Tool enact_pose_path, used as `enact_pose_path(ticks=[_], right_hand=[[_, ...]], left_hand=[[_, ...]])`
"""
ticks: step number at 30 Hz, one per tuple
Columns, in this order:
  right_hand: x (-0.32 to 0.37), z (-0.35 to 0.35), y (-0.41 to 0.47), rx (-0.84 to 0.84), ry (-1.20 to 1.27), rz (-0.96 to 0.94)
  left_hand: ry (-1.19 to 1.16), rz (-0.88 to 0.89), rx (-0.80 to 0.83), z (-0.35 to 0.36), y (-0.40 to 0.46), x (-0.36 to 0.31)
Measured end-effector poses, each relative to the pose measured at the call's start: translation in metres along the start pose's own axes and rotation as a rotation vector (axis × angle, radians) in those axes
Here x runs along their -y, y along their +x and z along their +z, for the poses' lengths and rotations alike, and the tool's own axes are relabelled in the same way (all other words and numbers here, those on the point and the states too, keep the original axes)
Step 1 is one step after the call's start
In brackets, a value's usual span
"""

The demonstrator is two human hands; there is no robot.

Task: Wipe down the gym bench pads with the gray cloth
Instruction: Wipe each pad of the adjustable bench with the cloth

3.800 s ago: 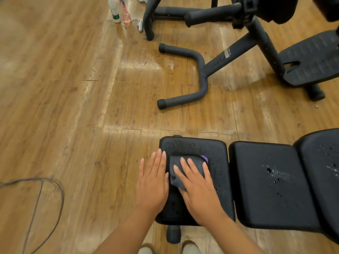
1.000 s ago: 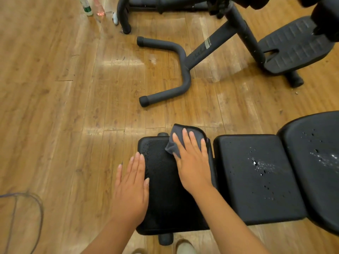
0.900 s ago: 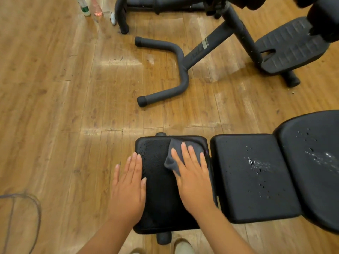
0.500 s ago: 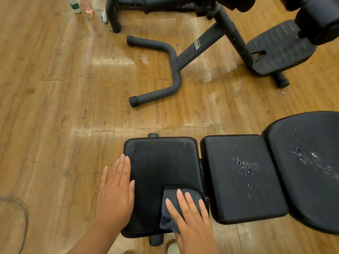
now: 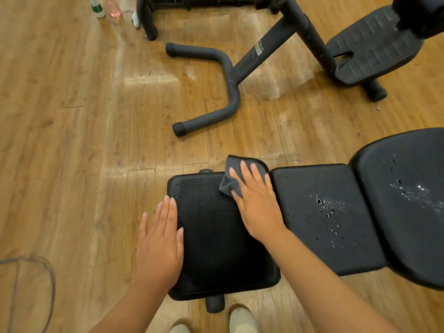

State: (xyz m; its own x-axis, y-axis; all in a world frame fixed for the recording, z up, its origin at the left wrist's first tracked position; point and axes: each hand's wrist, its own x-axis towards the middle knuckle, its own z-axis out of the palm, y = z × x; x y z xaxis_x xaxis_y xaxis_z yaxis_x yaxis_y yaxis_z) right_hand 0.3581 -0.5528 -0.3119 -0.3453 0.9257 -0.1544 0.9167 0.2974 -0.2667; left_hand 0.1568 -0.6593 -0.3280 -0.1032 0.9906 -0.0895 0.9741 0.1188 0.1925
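Two hands on the end pad [image 5: 216, 236] of the bench. Right hand [image 5: 258, 210] flat, fingers straight and slightly spread, pressing the gray cloth [image 5: 228, 183] onto the pad's far right corner; cloth bunched under the fingertips, its far edge hanging past the pad's far edge. Left hand [image 5: 159, 243] flat, fingers straight and close together, resting on the pad's left edge, holding nothing. Between the hands the pad surface looks dark and textured. Just right of the right hand, the middle pad [image 5: 329, 219], speckled with water drops; beyond that, farther right, the big back pad [image 5: 408, 200], also with drops. Below the wrists, a black round foot [image 5: 214, 304] of the bench and the tips of two light shoes [image 5: 241, 319] on the wood floor [image 5: 72, 140]. Far ahead of the hands, a black machine frame [image 5: 230, 92] with a curved foot bar and a ribbed plate [image 5: 370, 46]. Far ahead left, bottles [image 5: 96, 7], partly cut off. Left of the left arm, a thin cable loop [image 5: 31, 260] on the floor.
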Motion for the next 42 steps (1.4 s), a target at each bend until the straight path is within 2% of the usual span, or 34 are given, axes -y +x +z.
enact_pose_path(ticks=[6, 8, 13, 17, 21, 24, 26, 31, 37, 39, 42], right_hand=[[-0.006, 0.049, -0.151, -0.047, -0.046, -0.102], [-0.006, 0.056, -0.174, -0.065, -0.067, -0.134], [-0.001, 0.037, -0.119, -0.026, 0.049, -0.033], [-0.005, 0.014, -0.016, -0.127, 0.148, 0.08], [-0.012, -0.002, 0.046, -0.032, 0.124, 0.09], [-0.012, -0.006, 0.039, -0.002, 0.262, 0.124], [-0.009, -0.006, 0.025, -0.05, 0.39, 0.137], [-0.008, 0.017, -0.049, -0.064, 0.563, 0.094], [-0.007, 0.06, -0.15, -0.157, 0.208, -0.023], [-0.002, 0.064, -0.156, -0.208, 0.161, 0.008], [0.008, 0.058, -0.131, -0.221, 0.229, 0.163]], left_hand=[[-0.009, 0.017, 0.007, 0.0, 0.001, 0.001], [-0.002, 0.014, 0.012, 0.002, 0.0, 0.002], [-0.025, 0.017, 0.01, 0.003, 0.002, 0.003], [-0.054, 0.016, 0.003, 0.002, 0.001, 0.002], [-0.048, 0.001, 0.014, 0.002, 0.001, 0.002], [-0.043, 0.0, 0.014, 0.002, 0.001, 0.003], [-0.053, 0.0, 0.013, 0.001, 0.001, 0.002], [-0.04, 0.01, 0.015, 0.002, 0.0, 0.002], [-0.041, 0.013, -0.001, 0.005, 0.001, 0.003], [-0.047, 0.016, -0.006, 0.005, 0.001, 0.002], [-0.037, 0.019, -0.007, 0.005, 0.001, 0.003]])
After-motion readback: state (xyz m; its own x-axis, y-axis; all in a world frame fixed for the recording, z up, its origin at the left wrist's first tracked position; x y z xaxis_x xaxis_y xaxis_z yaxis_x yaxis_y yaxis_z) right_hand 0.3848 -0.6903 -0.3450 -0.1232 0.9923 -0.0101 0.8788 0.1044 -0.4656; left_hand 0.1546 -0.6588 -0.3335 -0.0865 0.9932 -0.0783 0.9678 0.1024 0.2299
